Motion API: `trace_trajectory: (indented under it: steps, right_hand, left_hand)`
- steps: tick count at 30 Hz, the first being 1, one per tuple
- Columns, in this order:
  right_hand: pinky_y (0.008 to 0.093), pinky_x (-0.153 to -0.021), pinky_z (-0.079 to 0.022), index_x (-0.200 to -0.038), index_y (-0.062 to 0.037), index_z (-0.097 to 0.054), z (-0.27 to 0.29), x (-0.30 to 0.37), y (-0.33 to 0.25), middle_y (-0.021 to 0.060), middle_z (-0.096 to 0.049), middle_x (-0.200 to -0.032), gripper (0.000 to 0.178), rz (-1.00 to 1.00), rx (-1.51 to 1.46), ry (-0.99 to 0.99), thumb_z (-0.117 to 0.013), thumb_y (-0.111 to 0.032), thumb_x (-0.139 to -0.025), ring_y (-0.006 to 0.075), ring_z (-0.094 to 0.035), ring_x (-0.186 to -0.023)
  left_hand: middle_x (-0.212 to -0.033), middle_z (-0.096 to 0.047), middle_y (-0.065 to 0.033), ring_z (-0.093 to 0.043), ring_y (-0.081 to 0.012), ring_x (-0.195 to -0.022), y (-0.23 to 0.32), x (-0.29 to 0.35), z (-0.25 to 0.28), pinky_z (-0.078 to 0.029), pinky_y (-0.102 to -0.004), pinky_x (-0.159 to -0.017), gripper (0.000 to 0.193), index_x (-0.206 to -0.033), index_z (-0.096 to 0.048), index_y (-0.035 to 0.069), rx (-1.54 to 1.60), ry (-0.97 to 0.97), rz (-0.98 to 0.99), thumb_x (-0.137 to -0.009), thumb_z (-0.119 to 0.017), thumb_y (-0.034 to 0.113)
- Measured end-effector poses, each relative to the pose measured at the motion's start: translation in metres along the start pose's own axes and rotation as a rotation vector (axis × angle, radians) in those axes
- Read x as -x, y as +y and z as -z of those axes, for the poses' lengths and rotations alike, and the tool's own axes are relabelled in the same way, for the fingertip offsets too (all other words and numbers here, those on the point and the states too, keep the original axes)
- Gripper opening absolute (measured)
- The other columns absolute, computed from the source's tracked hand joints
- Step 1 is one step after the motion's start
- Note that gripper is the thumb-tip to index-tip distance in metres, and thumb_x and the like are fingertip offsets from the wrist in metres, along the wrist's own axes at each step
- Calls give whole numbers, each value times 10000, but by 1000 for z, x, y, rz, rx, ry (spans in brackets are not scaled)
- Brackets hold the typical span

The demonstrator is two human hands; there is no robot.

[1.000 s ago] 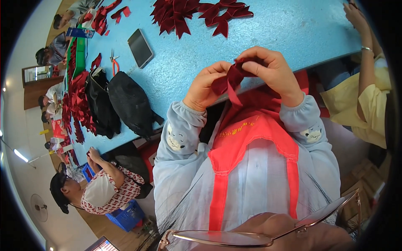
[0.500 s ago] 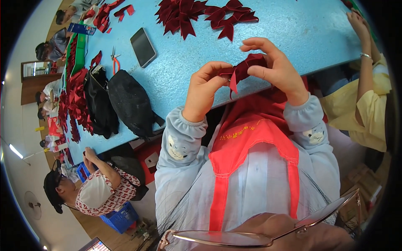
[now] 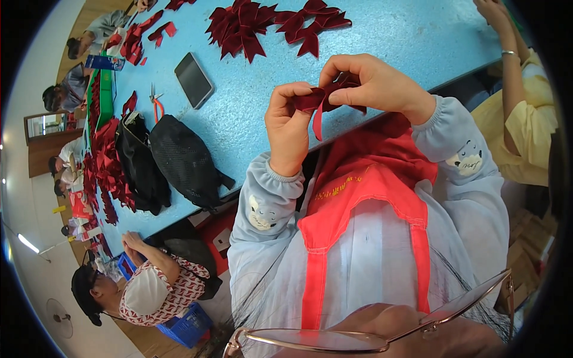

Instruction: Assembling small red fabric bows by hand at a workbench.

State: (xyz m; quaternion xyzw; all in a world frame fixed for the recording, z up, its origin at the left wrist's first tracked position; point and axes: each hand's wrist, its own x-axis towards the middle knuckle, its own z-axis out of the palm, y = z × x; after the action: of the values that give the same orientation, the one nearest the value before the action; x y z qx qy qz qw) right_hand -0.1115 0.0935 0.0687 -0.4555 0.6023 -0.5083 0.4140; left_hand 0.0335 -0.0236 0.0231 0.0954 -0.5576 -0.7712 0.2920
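At the near edge of the blue counter (image 3: pixel 248 107), in front of the red apron (image 3: pixel 373 200), a folded dark red velvet ribbon (image 3: pixel 308 102) is held up between two bare hands. Its left part is pinched between thumb and fingers of the left hand (image 3: pixel 287 128); its right part is gripped by the right hand (image 3: pixel 373 86), with the fingers arched over it and the thumb laid along the near side. One narrow end hangs between the hands. The folds under the right fingers are hidden, so their form cannot be told.

Risk, as judged: if either pinch were loosened, the folds could be slipped out of line; the hanging end could be caught under a thumb and twisted; if dropped, the ribbon could be lost over the counter's edge.

Beyond, to the left, a black mesh bag (image 3: pixel 182 155) is seen, then orange-handled pliers (image 3: pixel 157 107) and a smartphone (image 3: pixel 194 80). Farther off, finished-looking velvet bows (image 3: pixel 239 30) are heaped.
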Motion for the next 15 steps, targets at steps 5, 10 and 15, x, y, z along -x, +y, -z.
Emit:
trace_trajectory:
  steps: [5,10,15]
  right_hand:
    - [250,-686,-483,-949,1,-550,-2,-7,4,58,-618,-849,211,167,115,-32,-610,-30,-749,124,-594,-769]
    - [260,-701,-485,-936,7,-550,-1,-12,-1,62,-609,-845,210,105,219,-76,-606,-37,-738,124,-591,-781]
    - [250,-666,-476,-912,9,-558,5,-20,-2,49,-600,-797,194,-96,224,-151,-601,-57,-735,108,-579,-742]
  left_hand:
    - [-1000,-565,-66,-558,-126,-911,6,2,1,-457,-242,-812,280,-1009,-504,18,-145,38,-38,-765,-566,-104]
    - [-976,-567,-69,-552,-120,-899,9,6,4,-461,-239,-787,356,-1055,-494,33,-268,-5,-102,-742,-565,-119]
    - [-934,-572,-89,-572,-174,-855,19,3,7,-478,-264,-756,364,-1034,-550,27,-729,-77,-297,-693,-592,-93]
